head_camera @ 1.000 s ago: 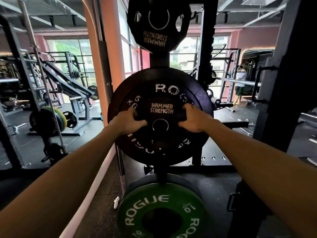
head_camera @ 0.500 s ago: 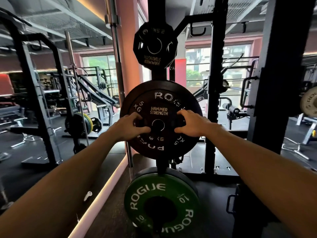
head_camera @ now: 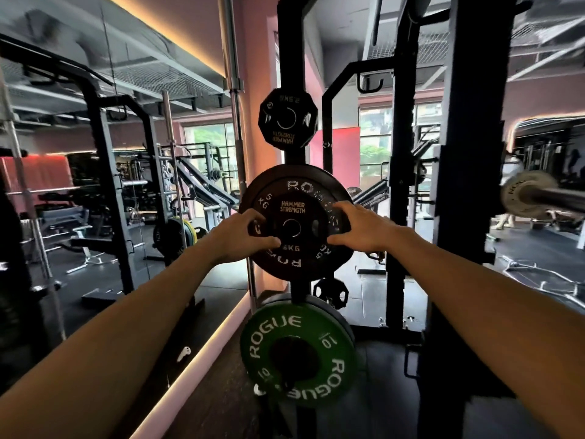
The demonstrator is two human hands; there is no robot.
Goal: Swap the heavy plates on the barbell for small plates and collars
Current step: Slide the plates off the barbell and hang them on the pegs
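A small black Hammer Strength 5 kg plate (head_camera: 292, 217) sits on a storage peg of the rack, in front of a larger black Rogue 5 kg plate (head_camera: 304, 267). My left hand (head_camera: 243, 237) grips the small plate's left edge, thumb under it. My right hand (head_camera: 357, 229) grips its right edge the same way. At the far right, the barbell sleeve (head_camera: 554, 198) carries a pale plate (head_camera: 514, 196).
A black 2.5 kg plate (head_camera: 288, 122) hangs on the peg above and a green Rogue 10 kg plate (head_camera: 297, 353) on the peg below. Black rack uprights (head_camera: 462, 185) stand close on the right. A mirror wall (head_camera: 110, 185) runs along the left.
The view has pulled back from the rack, so the plates look smaller and the barbell end has come into sight. Both hands keep their hold on the small plate.
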